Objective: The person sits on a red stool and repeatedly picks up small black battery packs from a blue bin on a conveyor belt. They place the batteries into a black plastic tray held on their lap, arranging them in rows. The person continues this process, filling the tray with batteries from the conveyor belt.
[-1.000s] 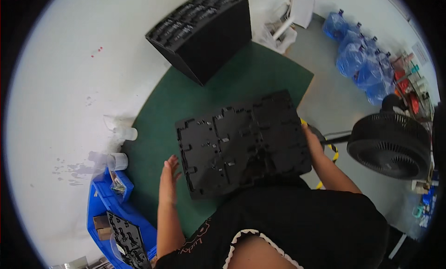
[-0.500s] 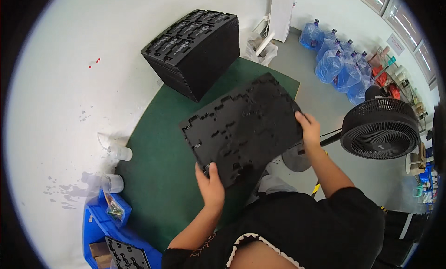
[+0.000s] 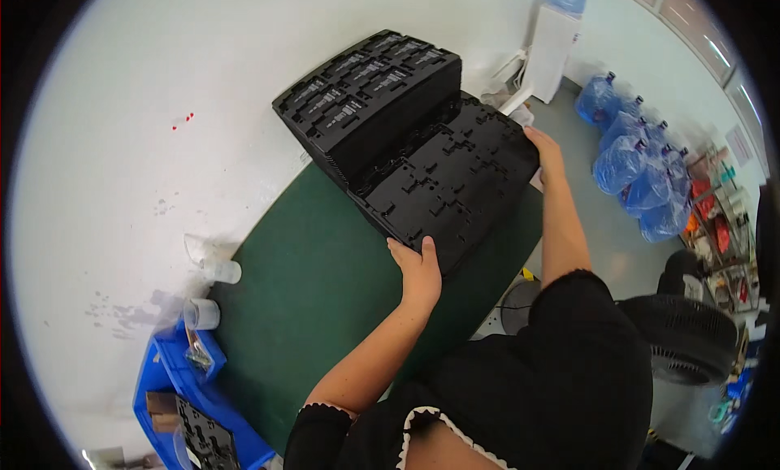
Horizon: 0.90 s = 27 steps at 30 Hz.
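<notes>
A black tray (image 3: 463,177) lies at a slant from the centre of the frame toward the upper right, close along the side of a tall black stack (image 3: 402,108) in the upper middle. The left hand (image 3: 418,273) grips the tray's lower end, thumb on top and fingers against the edge. The right hand (image 3: 547,155) grips the far end at the right corner; its fingertips are partly hidden.

For this sort of hold, one hand at each end looks right, since the tray is wide and probably thin enough to flex. Both ends are best borne evenly, so the tray neither twists nor tips. A light pinch at the rim should do, with the thumb clear of the raised shapes. The long edge beside the stack deserves the most care: a knock there could shift the layers. Whether the two touch, or whether the tray rests on the green table (image 3: 296,279), I cannot tell.

The tray is a dark, slightly glossy rectangle, its upper face broken by stepped ridges, notches and small slots. No pale marks show on it, unlike the stack's top, where rows of shaped recesses carry light printing.
</notes>
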Each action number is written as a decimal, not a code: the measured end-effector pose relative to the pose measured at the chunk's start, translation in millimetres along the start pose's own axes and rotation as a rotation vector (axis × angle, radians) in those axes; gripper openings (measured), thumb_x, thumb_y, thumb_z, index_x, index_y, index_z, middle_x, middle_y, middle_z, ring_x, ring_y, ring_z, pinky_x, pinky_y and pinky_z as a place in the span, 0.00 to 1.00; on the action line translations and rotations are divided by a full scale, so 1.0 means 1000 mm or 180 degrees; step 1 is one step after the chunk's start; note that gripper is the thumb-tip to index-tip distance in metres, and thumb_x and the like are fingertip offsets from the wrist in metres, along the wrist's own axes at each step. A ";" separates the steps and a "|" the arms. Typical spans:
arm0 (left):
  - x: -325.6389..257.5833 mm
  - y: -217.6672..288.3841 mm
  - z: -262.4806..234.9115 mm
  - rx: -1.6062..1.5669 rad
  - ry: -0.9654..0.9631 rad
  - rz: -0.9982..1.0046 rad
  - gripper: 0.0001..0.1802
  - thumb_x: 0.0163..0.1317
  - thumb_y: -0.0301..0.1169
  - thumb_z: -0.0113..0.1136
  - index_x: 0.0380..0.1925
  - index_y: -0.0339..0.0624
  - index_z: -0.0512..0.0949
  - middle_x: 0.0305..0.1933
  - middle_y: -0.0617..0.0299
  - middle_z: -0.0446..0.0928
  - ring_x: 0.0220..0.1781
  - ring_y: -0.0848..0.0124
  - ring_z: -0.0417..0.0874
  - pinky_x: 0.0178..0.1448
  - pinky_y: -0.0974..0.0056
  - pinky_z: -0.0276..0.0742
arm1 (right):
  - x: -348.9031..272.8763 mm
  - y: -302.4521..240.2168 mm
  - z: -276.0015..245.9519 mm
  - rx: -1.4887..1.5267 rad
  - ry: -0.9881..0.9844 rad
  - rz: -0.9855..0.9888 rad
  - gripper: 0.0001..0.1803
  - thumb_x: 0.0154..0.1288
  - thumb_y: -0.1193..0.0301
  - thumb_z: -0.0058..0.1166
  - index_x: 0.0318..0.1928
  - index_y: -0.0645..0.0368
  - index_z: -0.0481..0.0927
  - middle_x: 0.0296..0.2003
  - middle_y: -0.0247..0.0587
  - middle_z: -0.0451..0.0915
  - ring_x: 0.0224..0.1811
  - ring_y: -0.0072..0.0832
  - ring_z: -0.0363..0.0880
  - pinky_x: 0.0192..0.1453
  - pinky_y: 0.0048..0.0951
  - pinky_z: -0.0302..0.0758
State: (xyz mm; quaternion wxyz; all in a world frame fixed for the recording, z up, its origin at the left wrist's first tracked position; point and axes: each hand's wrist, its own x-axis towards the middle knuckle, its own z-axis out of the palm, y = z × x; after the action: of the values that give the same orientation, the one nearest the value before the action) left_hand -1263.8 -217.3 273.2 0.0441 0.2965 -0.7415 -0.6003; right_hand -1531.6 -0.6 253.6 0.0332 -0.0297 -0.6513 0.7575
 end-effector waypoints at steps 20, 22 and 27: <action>-0.259 -0.017 -0.134 -0.3525 0.0713 0.0328 0.17 0.72 0.34 0.53 0.59 0.48 0.71 0.58 0.61 0.77 0.57 0.64 0.79 0.59 0.55 0.77 | -0.260 -0.169 0.133 0.2030 -0.1876 -0.0665 0.27 0.72 0.51 0.46 0.58 0.60 0.71 0.56 0.41 0.77 0.55 0.31 0.76 0.61 0.36 0.72; -0.334 -0.078 -0.141 -0.3749 0.1338 0.0412 0.18 0.71 0.33 0.54 0.59 0.48 0.70 0.59 0.61 0.76 0.58 0.64 0.78 0.61 0.53 0.75 | -0.359 -0.136 0.145 0.1713 -0.3419 0.0568 0.25 0.67 0.59 0.57 0.59 0.61 0.73 0.54 0.38 0.77 0.55 0.27 0.74 0.63 0.34 0.70; -0.523 -0.181 -0.085 -0.3335 0.3012 0.0675 0.31 0.67 0.26 0.56 0.68 0.51 0.60 0.66 0.61 0.69 0.66 0.62 0.70 0.71 0.53 0.64 | -0.583 -0.059 0.087 0.0331 -0.6706 0.2006 0.30 0.62 0.64 0.65 0.60 0.65 0.71 0.54 0.40 0.77 0.56 0.27 0.74 0.65 0.33 0.69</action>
State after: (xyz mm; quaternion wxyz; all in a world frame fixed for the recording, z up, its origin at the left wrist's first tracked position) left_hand -729.4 -52.3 282.8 0.5560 0.3912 -0.2817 -0.6771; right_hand -957.7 -129.2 326.2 -0.7327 0.4680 -0.2838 0.4043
